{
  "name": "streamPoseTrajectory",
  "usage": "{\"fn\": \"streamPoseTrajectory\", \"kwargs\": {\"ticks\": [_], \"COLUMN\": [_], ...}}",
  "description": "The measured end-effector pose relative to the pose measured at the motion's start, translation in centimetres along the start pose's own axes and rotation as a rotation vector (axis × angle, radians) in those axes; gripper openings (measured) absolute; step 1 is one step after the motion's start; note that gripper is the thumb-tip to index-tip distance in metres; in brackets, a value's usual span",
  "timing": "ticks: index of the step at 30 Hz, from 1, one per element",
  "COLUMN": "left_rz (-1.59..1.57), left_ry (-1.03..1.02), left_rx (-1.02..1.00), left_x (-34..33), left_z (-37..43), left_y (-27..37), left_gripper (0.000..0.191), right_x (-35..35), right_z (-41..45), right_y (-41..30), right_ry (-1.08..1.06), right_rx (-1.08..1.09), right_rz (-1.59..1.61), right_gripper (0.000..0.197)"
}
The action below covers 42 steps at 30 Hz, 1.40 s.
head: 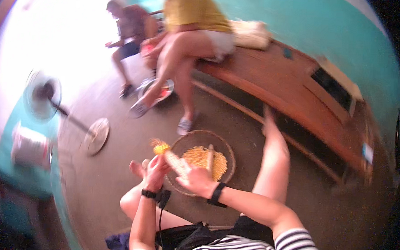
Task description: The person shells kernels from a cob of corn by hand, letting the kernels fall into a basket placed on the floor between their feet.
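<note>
A corn cob (176, 162) slants between my hands, mostly stripped pale, with yellow kernels (161, 148) left near its far tip. My left hand (156, 172) grips it just below those kernels. At the nearer end, my right hand (199, 181) is closed around the bare part, its fingers partly hidden. Both wrists wear black bands. Beneath and beyond the hands sits a round woven basket (232, 145) between my legs, with loose yellow corn kernels (198, 155) inside. Another bare cob (211, 156) lies on that pile.
A long wooden bench (249, 83) runs along the right, with a person in a yellow top (199, 13) seated on it. Behind sits another person (134, 26). A bowl (168, 89) lies by their feet. A standing fan (47, 95) and a white bucket (31, 146) are at left.
</note>
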<state>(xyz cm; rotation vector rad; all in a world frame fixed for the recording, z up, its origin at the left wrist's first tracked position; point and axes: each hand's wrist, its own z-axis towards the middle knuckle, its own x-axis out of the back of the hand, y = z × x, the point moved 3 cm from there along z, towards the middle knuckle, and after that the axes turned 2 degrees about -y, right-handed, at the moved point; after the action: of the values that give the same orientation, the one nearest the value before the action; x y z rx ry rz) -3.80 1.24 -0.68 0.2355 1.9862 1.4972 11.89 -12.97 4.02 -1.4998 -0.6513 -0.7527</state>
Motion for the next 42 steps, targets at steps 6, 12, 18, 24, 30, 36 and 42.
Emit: {"fn": "streamPoseTrajectory", "kwargs": {"ticks": [6,12,18,24,30,36,42], "left_rz": [-0.188,-0.303,-0.269,-0.333,-0.232,-0.162,-0.177], "left_ry": [-0.101,-0.125,-0.137,-0.177,-0.067,0.053,-0.001], "left_rx": [-0.028,-0.004,0.006,-0.018,0.142,0.163,-0.013], "left_x": [-0.7,-2.5,-4.0,-4.9,-4.7,-4.5,-4.5], "left_z": [0.3,0.2,1.0,0.8,0.9,0.9,1.3], "left_y": [0.4,0.1,-1.5,-1.2,-2.5,-3.2,-2.7], "left_gripper": [0.035,0.037,0.041,0.041,0.04,0.038,0.038], "right_x": [1.5,3.7,4.0,5.2,5.1,4.5,4.0], "right_z": [0.6,1.0,0.4,-0.6,-1.2,-1.0,-0.9], "right_y": [-2.0,-0.9,0.9,0.7,0.2,0.3,0.0], "right_ry": [0.198,-0.036,0.076,0.05,0.015,0.005,0.086], "right_rx": [0.25,0.002,0.031,-0.002,-0.051,-0.078,0.003], "right_rz": [-0.188,0.101,0.243,0.203,0.153,0.123,0.073], "right_gripper": [0.073,0.066,0.068,0.066,0.067,0.067,0.068]}}
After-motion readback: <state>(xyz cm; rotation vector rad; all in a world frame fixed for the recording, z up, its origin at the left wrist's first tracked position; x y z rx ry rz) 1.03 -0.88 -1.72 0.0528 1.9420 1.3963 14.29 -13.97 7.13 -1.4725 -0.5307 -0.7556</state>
